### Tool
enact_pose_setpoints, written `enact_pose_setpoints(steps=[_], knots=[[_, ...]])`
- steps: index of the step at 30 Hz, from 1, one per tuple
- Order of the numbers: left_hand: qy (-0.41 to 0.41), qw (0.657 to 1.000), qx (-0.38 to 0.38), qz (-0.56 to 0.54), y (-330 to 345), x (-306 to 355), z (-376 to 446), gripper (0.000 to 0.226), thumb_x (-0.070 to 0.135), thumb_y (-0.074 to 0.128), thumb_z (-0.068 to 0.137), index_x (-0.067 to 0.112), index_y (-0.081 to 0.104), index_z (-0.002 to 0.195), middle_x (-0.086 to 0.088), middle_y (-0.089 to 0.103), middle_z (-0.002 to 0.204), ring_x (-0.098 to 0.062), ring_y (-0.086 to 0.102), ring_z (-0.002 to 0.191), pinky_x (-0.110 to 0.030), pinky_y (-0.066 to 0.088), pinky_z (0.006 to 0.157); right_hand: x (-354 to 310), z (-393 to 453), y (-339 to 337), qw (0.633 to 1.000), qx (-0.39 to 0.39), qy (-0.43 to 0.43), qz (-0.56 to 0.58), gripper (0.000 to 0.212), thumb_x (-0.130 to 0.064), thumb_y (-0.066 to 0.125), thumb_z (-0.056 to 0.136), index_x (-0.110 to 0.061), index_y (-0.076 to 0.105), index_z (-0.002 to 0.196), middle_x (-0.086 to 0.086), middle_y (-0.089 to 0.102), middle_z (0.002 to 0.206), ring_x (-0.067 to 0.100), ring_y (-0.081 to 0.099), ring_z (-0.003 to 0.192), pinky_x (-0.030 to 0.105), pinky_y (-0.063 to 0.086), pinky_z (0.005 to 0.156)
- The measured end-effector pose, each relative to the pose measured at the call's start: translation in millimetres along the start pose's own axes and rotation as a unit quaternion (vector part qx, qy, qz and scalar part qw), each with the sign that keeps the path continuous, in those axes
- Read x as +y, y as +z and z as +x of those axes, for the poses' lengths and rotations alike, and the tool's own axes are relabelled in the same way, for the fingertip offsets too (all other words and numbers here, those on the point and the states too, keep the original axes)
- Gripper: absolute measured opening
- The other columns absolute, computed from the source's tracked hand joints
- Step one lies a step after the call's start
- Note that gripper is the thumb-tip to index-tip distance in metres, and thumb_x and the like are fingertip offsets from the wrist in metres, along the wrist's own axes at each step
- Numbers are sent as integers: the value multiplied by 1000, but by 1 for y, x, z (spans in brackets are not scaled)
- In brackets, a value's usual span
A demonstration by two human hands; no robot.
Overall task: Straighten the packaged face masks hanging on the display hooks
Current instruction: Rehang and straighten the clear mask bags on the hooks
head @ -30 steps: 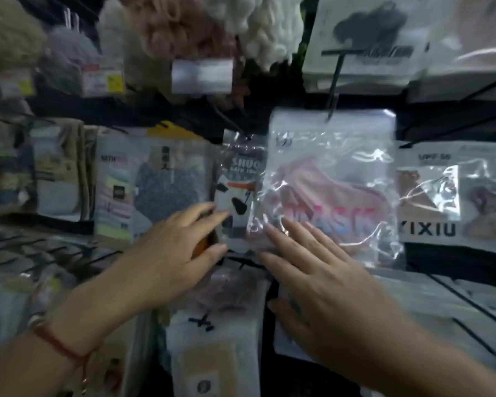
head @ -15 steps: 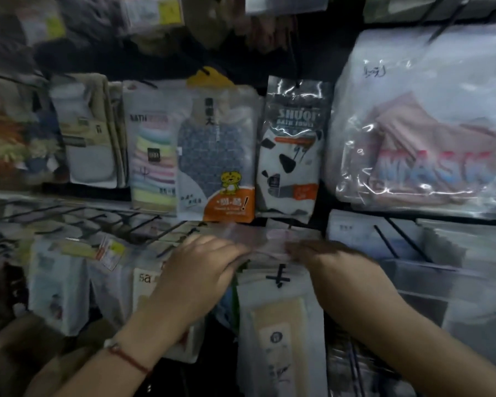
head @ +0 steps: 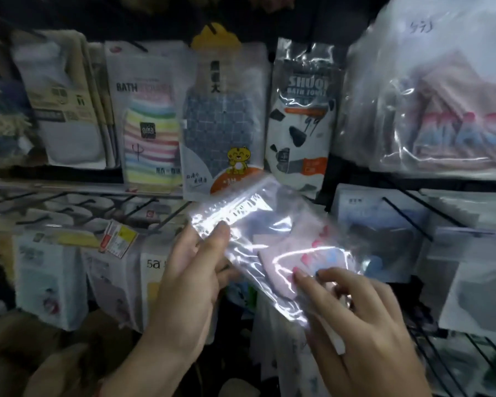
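The left hand (head: 195, 270) pinches the top-left corner of a clear mask packet (head: 269, 245), held tilted off its hook in front of the lower rack; the right hand (head: 355, 319) grips its near edge. The slick film could slip, or the hang-hole miss the hook.

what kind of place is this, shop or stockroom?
Most likely a small retail shop's display rack. Packaged bath towels and bagged masks hang in rows on wire hooks, and a price tag sits on one hook. Both hands hold a clear mask packet.
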State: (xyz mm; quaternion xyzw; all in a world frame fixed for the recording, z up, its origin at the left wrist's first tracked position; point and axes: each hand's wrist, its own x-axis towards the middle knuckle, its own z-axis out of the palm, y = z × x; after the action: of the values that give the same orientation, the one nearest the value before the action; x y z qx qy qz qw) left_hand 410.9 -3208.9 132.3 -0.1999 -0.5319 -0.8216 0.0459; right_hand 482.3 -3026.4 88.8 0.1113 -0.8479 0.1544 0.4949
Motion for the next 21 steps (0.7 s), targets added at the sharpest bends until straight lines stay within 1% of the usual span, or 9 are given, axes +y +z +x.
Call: enact_pose_setpoints(steps=[2, 5, 8, 10, 15, 16, 18, 19, 21], knots=[[-16, 998, 52, 19, -5, 2, 8, 19, 19, 60, 95, 15, 70, 111, -9, 76, 101, -21, 70, 80, -33, 55, 67, -4, -9, 6, 1000, -26, 7, -10, 45, -44, 61, 82, -31, 67, 124, -5, 60, 117, 19, 54, 93, 33, 43, 87], [-3, 997, 62, 34, -11, 3, 17, 25, 8, 57, 96, 18, 78, 88, -5, 78, 90, -15, 72, 77, -25, 56, 63, -4, -21, 9, 996, -85, -14, -28, 54, -65, 56, 81, -35, 62, 126, -4, 59, 124, 21, 55, 110, 36, 38, 96], [21, 997, 38, 66, -13, 3, 19, 22, 6, 63, 91, 19, 79, 84, -8, 78, 90, -19, 74, 83, -29, 58, 73, -4, -19, -1, 992, -122, 19, 2, 55, -70, 46, 88, -35, 59, 128, -6, 53, 134, 21, 52, 119, 44, 43, 98], [27, 995, 19, 93, -12, 2, 16, 19, 5, 66, 88, 19, 78, 82, -5, 78, 87, -16, 74, 80, -24, 58, 69, -2, -6, -12, 991, -121, 48, 1, 57, -67, 46, 88, -34, 52, 135, -7, 46, 141, 24, 49, 124, 49, 46, 97], [18, 989, -80, 125, 0, 13, 12, 19, 12, 69, 84, 27, 79, 80, -1, 78, 84, -12, 74, 76, -18, 55, 63, -2, 52, -51, 993, -88, 49, -53, 73, -62, 48, 86, -29, 33, 149, -7, 29, 152, 12, 28, 140, 40, 30, 109], [15, 986, -98, 131, 4, 17, 12, 13, 16, 70, 82, 26, 79, 81, -1, 78, 85, -14, 74, 76, -19, 56, 64, -3, 65, -60, 993, -91, 44, -59, 74, -63, 51, 85, -31, 32, 149, -10, 32, 148, 6, 29, 136, 36, 31, 107], [14, 983, -128, 132, 12, 23, 13, 9, 23, 72, 78, 23, 78, 84, -4, 78, 85, -18, 74, 77, -22, 58, 66, -5, 90, -78, 991, -117, 37, -52, 64, -63, 58, 81, -39, 46, 138, -27, 47, 118, -8, 45, 109, 26, 40, 95], [20, 981, -138, 132, 17, 26, 15, 10, 25, 73, 76, 21, 77, 85, -6, 77, 85, -20, 74, 77, -24, 58, 66, -6, 101, -86, 989, -137, 38, -34, 52, -60, 61, 75, -45, 55, 125, -32, 52, 102, -8, 52, 95, 20, 43, 85], [30, 978, -152, 137, 28, 33, 20, 15, 24, 74, 75, 15, 76, 87, -8, 77, 85, -24, 73, 76, -27, 59, 65, -5, 118, -101, 984, -170, 47, -4, 29, -53, 66, 69, -54, 59, 97, -35, 58, 82, -7, 58, 79, 16, 46, 68]])
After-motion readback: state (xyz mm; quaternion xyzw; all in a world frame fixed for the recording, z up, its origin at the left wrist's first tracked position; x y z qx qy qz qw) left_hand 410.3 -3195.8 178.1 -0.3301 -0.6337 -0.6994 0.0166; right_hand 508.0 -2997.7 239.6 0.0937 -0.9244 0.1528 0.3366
